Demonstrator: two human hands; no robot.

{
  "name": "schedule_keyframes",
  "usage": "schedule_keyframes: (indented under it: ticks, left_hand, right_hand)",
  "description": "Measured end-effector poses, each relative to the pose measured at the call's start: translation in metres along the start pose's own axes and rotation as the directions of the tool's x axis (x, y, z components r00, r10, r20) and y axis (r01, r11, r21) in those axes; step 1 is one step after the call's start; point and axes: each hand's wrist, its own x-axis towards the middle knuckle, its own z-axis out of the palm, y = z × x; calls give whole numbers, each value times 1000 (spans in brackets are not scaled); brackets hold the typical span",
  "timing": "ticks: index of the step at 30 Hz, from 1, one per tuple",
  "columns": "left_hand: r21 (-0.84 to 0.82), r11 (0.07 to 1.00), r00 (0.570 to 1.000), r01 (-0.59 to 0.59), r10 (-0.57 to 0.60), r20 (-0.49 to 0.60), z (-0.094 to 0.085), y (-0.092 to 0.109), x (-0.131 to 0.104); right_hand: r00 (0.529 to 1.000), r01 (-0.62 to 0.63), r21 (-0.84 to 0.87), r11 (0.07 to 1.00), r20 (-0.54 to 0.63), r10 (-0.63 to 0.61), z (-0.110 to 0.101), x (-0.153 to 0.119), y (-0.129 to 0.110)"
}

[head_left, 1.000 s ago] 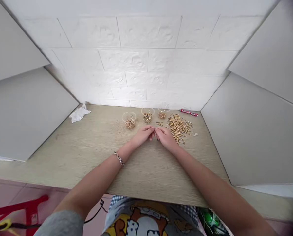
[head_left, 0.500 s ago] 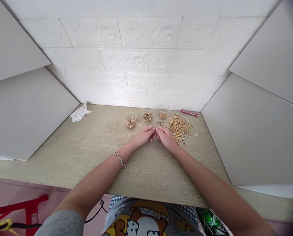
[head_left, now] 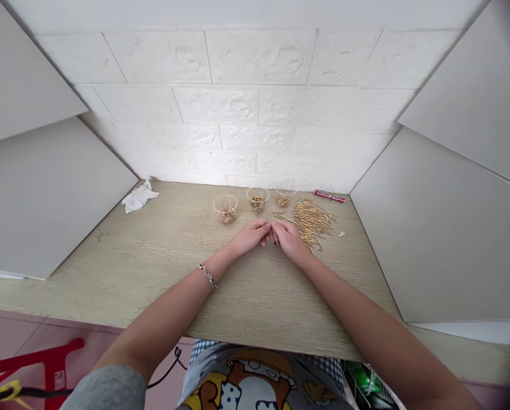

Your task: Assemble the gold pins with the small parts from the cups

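Working at the Tabletop (head_left: pixel 164 250)

A pile of slender gold-coloured pins (head_left: pixel 310 219) lies at right, just beside the right hand (head_left: pixel 288 238). The left hand (head_left: pixel 253 234) meets the right hand at the fingertips; whether a small part is clamped there cannot be told. Beyond the hands stand 3 clear cups (head_left: pixel 258 192) containing small metallic pieces (head_left: pixel 227 214).
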Motion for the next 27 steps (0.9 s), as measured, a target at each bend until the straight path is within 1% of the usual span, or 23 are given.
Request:
schedule_keyframes:
  ticks: [10,17,21,27]
  left_hand:
    - [11,1000,1000,7,-7,-10,0,-2,1]
    - [20,1000,1000,11,-11,-12,0,-1,0]
    - [43,999,1000,5,-4,-11,0,-1,0]
    - [121,993,1000,-1,2,-4,0,-3,1]
  right_hand:
    - [1000,-17,-17,1000,10,17,0,1,-3]
    - [1000,-5,-27,1000,19,6,0,1,-2]
    - [1000,-10,-26,1000,22,10,0,1,-2]
    - [1000,6,-56,998,17,-5,-1,-1,-3]
